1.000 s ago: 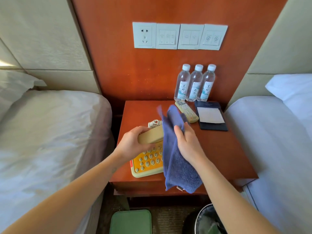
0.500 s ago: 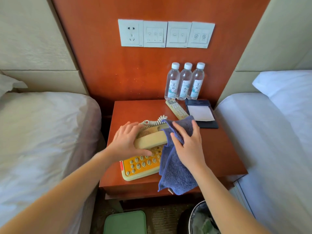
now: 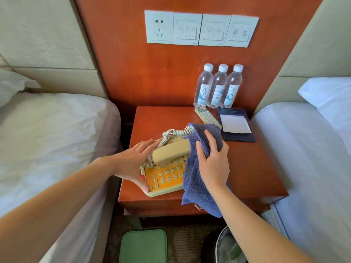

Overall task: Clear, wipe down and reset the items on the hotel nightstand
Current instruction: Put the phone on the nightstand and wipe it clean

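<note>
A beige telephone [image 3: 167, 177] with an orange keypad sits at the front left of the wooden nightstand [image 3: 256, 168]. Its handset [image 3: 171, 150] lies across the top of the base, with the coiled cord behind it. My left hand [image 3: 131, 162] spans the phone's left side, the fingers straight and the thumb at the front corner. My right hand [image 3: 212, 162] grips a blue towel [image 3: 197, 192] and presses it over the handset's right end. The towel's lower part hangs past the nightstand's front edge.
Three water bottles [image 3: 218, 88] stand at the back right, with a remote [image 3: 207, 116] and a dark notepad holder [image 3: 235, 124] in front of them. Beds flank the nightstand: left bed [image 3: 47, 139], right bed [image 3: 313, 149]. A green box [image 3: 143, 245] and a waste bin [image 3: 228, 247] are on the floor.
The handset has come down onto the phone base. My left hand let go of it and moved to the base's left side. My right hand brought the towel over the handset's right end.
</note>
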`<state>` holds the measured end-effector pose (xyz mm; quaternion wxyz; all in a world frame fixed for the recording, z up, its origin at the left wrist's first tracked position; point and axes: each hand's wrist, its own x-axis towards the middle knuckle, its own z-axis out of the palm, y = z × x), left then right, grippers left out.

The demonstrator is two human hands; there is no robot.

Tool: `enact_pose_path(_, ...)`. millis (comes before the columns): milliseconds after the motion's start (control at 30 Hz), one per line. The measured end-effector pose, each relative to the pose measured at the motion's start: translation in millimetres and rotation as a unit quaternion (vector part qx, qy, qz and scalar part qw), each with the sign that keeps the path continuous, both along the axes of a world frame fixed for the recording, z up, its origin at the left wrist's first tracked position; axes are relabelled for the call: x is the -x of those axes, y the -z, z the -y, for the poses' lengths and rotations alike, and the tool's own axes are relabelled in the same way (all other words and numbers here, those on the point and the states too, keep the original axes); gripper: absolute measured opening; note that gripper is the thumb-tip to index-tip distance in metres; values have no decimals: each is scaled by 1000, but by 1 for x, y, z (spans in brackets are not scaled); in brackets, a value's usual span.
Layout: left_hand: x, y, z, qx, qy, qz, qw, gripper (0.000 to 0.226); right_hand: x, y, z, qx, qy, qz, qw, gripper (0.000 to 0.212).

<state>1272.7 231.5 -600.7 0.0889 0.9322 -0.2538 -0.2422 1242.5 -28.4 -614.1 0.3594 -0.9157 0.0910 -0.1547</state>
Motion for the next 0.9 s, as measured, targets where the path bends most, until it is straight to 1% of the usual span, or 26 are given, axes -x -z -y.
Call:
enact_pose_path(200,4,6,-9,8,-17,7,1000,150,-18,-1,2,16,-42,-10,999,50)
enact_pose_path(267,9,9,-9,33,-57,32,997,145,-27,-2,4,9,-67,-11,998,48)
enact_pose_path(333,19,15,-6,65,-113,67,989,145,-43,-5,6,-11,-103,-26,994,45)
enact_pose_path(433,42,26,15,115,-227,119,960,153,-80,-14,9,-32,-186,-71,979,40)
enact_pose_path(533,64,33,62,141,-340,171,914,159,-112,-27,6,-35,-251,-109,961,38)
enact_pose_path(600,73,34,100,156,-400,172,886,162,-123,-32,5,-42,-266,-122,955,38)
enact_pose_path(633,76,33,114,157,-419,160,880,163,-124,-34,6,-42,-272,-127,953,36)
enact_pose_path(700,75,33,127,148,-426,146,880,162,-125,-34,8,-40,-283,-135,949,36)
enact_pose_path(767,69,29,118,160,-422,153,879,153,-124,-35,9,-26,-293,-134,946,38)
enact_pose_path(833,56,20,101,201,-389,172,882,130,-122,-37,6,14,-300,-135,944,41)
enact_pose_path(867,49,14,94,200,-352,190,894,116,-121,-38,4,36,-300,-135,944,43)
enact_pose_path(900,41,7,91,179,-308,213,910,106,-119,-39,2,54,-297,-132,944,45)
